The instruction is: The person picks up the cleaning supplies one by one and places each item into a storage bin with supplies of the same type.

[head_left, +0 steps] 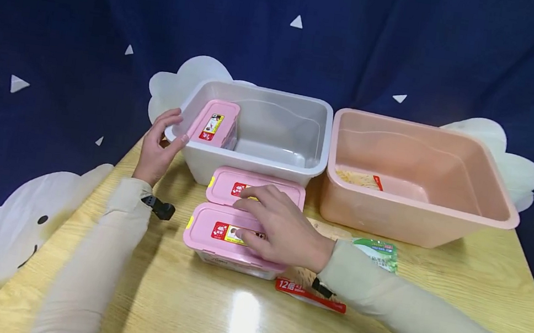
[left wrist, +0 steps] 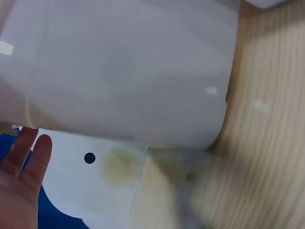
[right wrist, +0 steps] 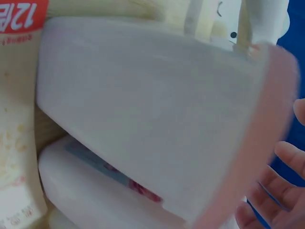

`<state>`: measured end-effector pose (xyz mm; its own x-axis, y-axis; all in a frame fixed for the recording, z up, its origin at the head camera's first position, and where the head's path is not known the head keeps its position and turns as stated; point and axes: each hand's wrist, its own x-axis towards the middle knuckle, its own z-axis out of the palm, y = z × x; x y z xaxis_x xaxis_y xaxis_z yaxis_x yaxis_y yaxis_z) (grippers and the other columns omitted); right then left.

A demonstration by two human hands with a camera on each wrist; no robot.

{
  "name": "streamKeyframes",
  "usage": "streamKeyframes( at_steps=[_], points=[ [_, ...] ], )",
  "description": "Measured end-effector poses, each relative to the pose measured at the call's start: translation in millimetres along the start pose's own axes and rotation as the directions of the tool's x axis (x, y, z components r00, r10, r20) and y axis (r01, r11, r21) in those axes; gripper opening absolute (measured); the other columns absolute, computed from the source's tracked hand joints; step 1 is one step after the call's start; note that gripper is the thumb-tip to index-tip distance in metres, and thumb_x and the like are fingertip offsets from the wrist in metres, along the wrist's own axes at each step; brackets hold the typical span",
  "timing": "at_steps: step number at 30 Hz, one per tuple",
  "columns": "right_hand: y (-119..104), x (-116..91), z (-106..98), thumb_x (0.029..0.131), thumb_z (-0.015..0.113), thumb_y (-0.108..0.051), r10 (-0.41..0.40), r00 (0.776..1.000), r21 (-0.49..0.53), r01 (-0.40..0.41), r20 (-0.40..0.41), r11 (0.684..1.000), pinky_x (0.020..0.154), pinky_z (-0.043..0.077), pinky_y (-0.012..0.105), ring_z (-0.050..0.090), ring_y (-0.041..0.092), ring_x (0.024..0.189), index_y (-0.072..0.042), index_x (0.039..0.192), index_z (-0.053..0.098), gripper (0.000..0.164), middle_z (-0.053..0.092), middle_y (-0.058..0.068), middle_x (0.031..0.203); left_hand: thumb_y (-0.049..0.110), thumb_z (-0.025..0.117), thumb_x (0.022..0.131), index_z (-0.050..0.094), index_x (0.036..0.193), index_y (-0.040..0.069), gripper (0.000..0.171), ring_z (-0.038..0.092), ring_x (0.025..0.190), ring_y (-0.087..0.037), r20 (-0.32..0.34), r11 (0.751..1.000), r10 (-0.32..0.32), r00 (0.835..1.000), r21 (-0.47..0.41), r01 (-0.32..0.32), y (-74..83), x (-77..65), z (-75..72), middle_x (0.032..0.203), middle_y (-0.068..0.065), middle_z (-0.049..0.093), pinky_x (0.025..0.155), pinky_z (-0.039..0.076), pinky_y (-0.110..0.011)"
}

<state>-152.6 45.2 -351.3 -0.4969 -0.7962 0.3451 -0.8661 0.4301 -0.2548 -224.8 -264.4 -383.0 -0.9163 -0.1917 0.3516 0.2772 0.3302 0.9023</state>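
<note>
My left hand [head_left: 156,147] rests at the left corner of a grey plastic bin [head_left: 253,159], fingers and thumb at its rim. In the left wrist view, two extended fingers [left wrist: 40,157] show beside the bin's wall. My right hand [head_left: 284,227] is over two pink-lidded boxes on the table, its fingers spread above the near box [head_left: 205,237] and the far box [head_left: 222,183]. Fingers [right wrist: 271,191] hang loosely past the near box's lid in the right wrist view; whether they touch it I cannot tell. Another pink-lidded box [head_left: 224,122] lies inside the grey bin's left end.
Right of the grey bin stands a pink bin [head_left: 401,216] with a beige packet [head_left: 355,178] in it. A red-edged packet [head_left: 303,293] and a green-and-white packet [head_left: 378,252] lie on the wooden table [head_left: 189,312], partly behind my right arm. A dark blue curtain [head_left: 340,59] hangs behind.
</note>
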Motion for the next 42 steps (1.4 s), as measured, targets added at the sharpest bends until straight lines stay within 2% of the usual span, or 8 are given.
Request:
streamKeyframes(
  at_steps=[2,5,11,16,22,26,32,42],
  points=[
    [-0.8,-2.4,4.4,0.091,0.063,-0.035,0.001,1.0,-0.005,-0.001,0.001,1.0,0.111,0.04,0.038,0.052,0.022,0.125,-0.014,0.122,0.064,0.038,0.058,0.004,0.131,0.007,0.061,0.092,0.05,0.139,0.0,0.049,0.038,0.143,-0.021,-0.019,0.998,-0.003,1.0,-0.063,0.001,-5.1,0.3,4.4,0.157,-0.005,0.04,0.099,0.041,-0.021],
    [-1.4,-4.4,7.7,0.091,0.061,-0.036,-0.014,1.0,-0.002,0.014,-0.002,1.0,0.11,0.039,0.039,0.051,0.023,0.126,-0.014,0.122,0.063,0.038,0.057,0.006,0.133,0.009,0.062,0.092,0.051,0.139,0.003,0.049,0.039,0.142,-0.019,-0.034,0.994,0.01,0.999,-0.111,-0.014,-16.2,3.3,7.7,0.156,0.0,0.041,0.1,0.042,-0.024],
    [-1.1,-4.3,9.4,0.091,0.062,-0.037,-0.029,1.0,0.012,0.029,0.001,1.0,0.111,0.039,0.039,0.051,0.023,0.127,-0.014,0.124,0.062,0.04,0.057,0.007,0.135,0.014,0.063,0.092,0.05,0.142,0.007,0.052,0.036,0.144,-0.019,-0.024,0.996,-0.015,1.0,-0.09,0.013,-17.0,3.4,4.6,0.159,0.003,0.038,0.102,0.04,-0.029],
    [0.5,-5.2,14.1,0.089,0.064,-0.043,-0.053,0.998,0.027,0.053,0.017,0.998,0.11,0.038,0.04,0.048,0.022,0.13,-0.014,0.124,0.062,0.045,0.055,0.007,0.138,0.012,0.062,0.091,0.051,0.141,0.006,0.051,0.038,0.143,-0.019,-0.033,0.995,-0.006,0.999,-0.096,0.003,-17.3,2.7,2.4,0.158,0.002,0.039,0.097,0.041,-0.024],
    [3.9,-8.0,22.1,0.089,0.063,-0.049,-0.077,0.996,-0.033,0.078,0.037,0.996,0.107,0.039,0.042,0.047,0.024,0.131,-0.016,0.129,0.058,0.052,0.053,0.008,0.14,0.014,0.063,0.092,0.05,0.141,0.007,0.051,0.036,0.144,-0.018,-0.023,0.995,0.002,1.0,-0.098,-0.004,-18.7,6.0,1.7,0.158,0.003,0.038,0.096,0.04,-0.023],
    [6.5,-10.5,27.1,0.089,0.061,-0.05,-0.083,0.995,-0.045,0.086,0.053,0.995,0.108,0.038,0.043,0.045,0.024,0.132,-0.017,0.129,0.056,0.053,0.051,0.008,0.142,0.015,0.063,0.091,0.049,0.142,0.008,0.053,0.034,0.146,-0.019,-0.017,0.995,-0.02,1.0,-0.094,0.019,-19.2,5.5,2.2,0.16,0.003,0.037,0.099,0.04,-0.029],
    [8.3,-13.3,29.9,0.089,0.06,-0.053,-0.076,0.997,-0.043,0.077,0.034,0.996,0.105,0.038,0.043,0.045,0.024,0.131,-0.019,0.129,0.056,0.052,0.051,0.006,0.141,0.017,0.062,0.091,0.049,0.142,0.009,0.053,0.033,0.147,-0.018,-0.018,0.996,-0.034,0.999,-0.085,0.033,-18.1,7.4,3.7,0.16,0.005,0.036,0.109,0.038,-0.042],
    [7.5,-14.1,34.4,0.09,0.057,-0.055,-0.056,0.998,-0.047,0.058,0.036,0.997,0.104,0.038,0.044,0.044,0.023,0.133,-0.021,0.129,0.055,0.052,0.049,0.005,0.143,0.016,0.061,0.092,0.048,0.143,0.009,0.053,0.032,0.148,-0.02,-0.018,0.994,-0.052,0.998,-0.093,0.05,-19.7,6.7,3.9,0.16,0.004,0.034,0.118,0.034,-0.05]
  ],
)
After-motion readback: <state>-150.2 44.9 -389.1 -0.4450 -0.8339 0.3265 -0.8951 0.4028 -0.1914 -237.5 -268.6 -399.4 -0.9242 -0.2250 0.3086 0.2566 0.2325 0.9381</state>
